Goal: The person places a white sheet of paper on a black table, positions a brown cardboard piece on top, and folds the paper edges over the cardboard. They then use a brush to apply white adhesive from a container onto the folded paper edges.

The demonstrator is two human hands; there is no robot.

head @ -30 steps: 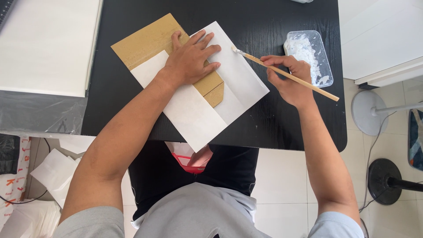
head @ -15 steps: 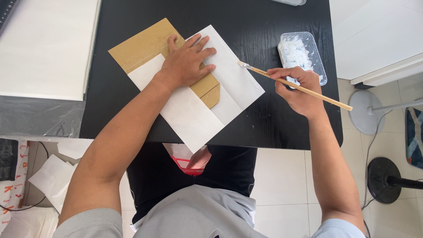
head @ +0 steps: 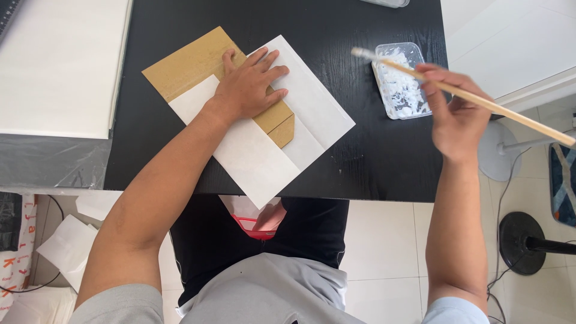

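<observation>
My left hand [head: 249, 87] lies flat, fingers spread, on a brown cardboard piece [head: 192, 63] wrapped partly in white paper [head: 258, 159] on the black table [head: 336, 24]. My right hand [head: 457, 114] holds a long wooden-handled brush [head: 480, 101] in the air; its tip points toward a clear plastic tub of white paste [head: 401, 81] at the table's right side. The brush tip hovers over the tub's left rim.
A large stack of white sheets [head: 60, 66] covers the left, partly on grey plastic film. Off the table's right edge stand a white fan base [head: 498, 150] and a black round stand base [head: 528, 243] on the tiled floor. Loose paper lies on the floor at lower left.
My right hand has lifted the brush off the white paper and swung it right, toward the paste tub. My left hand stays pressed on the cardboard.
</observation>
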